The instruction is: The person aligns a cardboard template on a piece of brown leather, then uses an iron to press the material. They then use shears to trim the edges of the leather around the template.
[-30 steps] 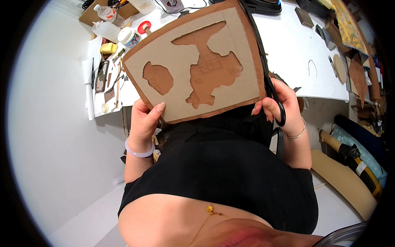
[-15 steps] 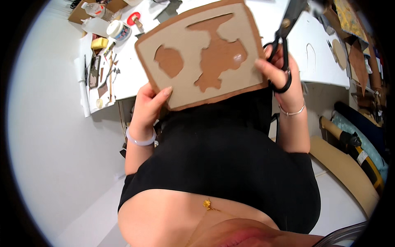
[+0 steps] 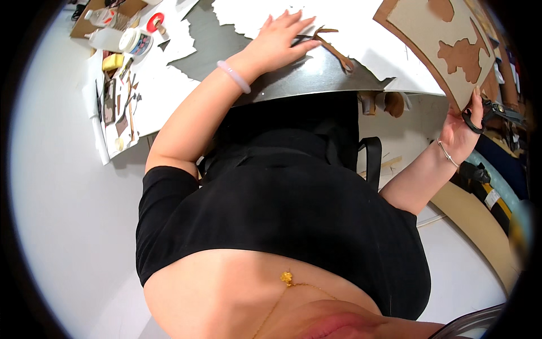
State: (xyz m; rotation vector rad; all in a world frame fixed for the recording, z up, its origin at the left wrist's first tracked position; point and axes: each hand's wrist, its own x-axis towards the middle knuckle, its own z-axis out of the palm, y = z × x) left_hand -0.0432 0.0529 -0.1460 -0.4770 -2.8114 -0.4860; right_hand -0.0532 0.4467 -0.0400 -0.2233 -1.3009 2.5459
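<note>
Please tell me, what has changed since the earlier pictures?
The left hand let go of the panel and moved forward to the table, fingers spread beside brown scraps. The right hand carried the panel to the right and turned it. Unchanged: the scissors stay with the right hand; the jar and yellow block remain on the table.

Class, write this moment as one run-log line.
left hand: open, beside brown scraps | right hand: holding brown-edged panel, black scissors

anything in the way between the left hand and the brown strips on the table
Nothing visible: the left hand is spread right beside the brown strips; whether it touches them, I can't tell.
</note>
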